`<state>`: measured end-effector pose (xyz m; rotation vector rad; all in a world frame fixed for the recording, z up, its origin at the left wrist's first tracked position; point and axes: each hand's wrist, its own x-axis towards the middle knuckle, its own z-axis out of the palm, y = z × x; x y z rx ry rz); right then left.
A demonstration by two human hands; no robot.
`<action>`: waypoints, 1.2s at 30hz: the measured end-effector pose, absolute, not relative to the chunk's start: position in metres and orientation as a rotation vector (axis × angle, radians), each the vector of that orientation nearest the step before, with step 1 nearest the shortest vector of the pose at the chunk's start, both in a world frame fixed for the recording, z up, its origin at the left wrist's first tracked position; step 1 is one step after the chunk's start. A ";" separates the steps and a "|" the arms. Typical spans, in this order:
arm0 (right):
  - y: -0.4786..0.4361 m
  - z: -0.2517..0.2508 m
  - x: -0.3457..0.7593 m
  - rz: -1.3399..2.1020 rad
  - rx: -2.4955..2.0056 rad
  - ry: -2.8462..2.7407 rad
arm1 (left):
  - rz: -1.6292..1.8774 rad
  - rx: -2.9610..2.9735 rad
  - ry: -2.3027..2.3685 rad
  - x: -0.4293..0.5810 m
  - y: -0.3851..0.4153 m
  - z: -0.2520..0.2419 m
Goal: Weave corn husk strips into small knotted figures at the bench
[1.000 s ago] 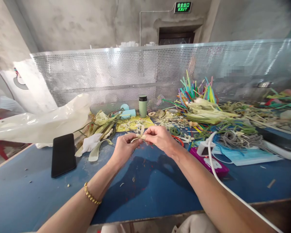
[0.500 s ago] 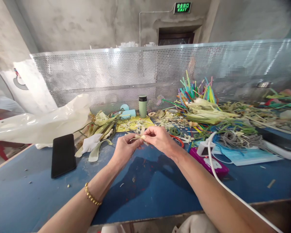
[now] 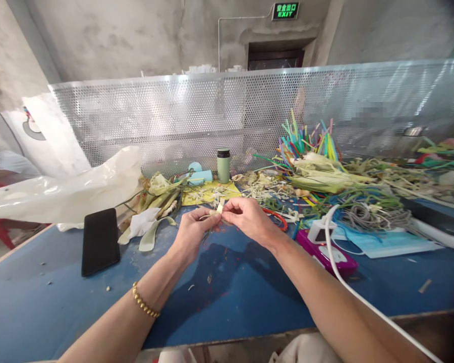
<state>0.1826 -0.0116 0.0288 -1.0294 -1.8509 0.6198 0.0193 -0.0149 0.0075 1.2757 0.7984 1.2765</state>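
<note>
Above the blue table [image 3: 234, 312], both hands meet at a pale strip of corn husk [image 3: 220, 206]. My left hand [image 3: 195, 228] pinches it between thumb and fingers, a thin stem end showing at the fingertips. On the other side my right hand [image 3: 247, 218] is closed on the same strip, its fingertips touching those of the left. The strip's short end stands up between the hands; the rest is hidden by the fingers. Just behind lies a yellow sheet [image 3: 230, 190] strewn with husk scraps.
A black phone [image 3: 100, 243], white plastic bag [image 3: 79, 194] and husk pile [image 3: 161, 189] lie left. A green flask [image 3: 223, 166] stands behind. To the right are corn husks [image 3: 321, 174], colourful pipe cleaners [image 3: 306, 141], a purple power strip [image 3: 340, 259], a white cable [image 3: 348, 287] and a blue mask [image 3: 389, 244].
My fingers have shifted slightly on the husk strip, and its upright end has turned between them. Both hands stay in nearly the same place.
</note>
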 end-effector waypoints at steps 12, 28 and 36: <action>-0.013 0.034 0.183 0.486 -1.051 -1.839 | 1.293 1.173 0.773 0.019 -0.012 0.008; -0.010 0.030 0.183 0.632 -1.009 -1.871 | 1.264 1.153 0.730 0.020 -0.013 0.008; -0.010 0.032 0.185 0.720 -0.903 -1.860 | 1.296 1.145 0.719 0.020 -0.015 0.011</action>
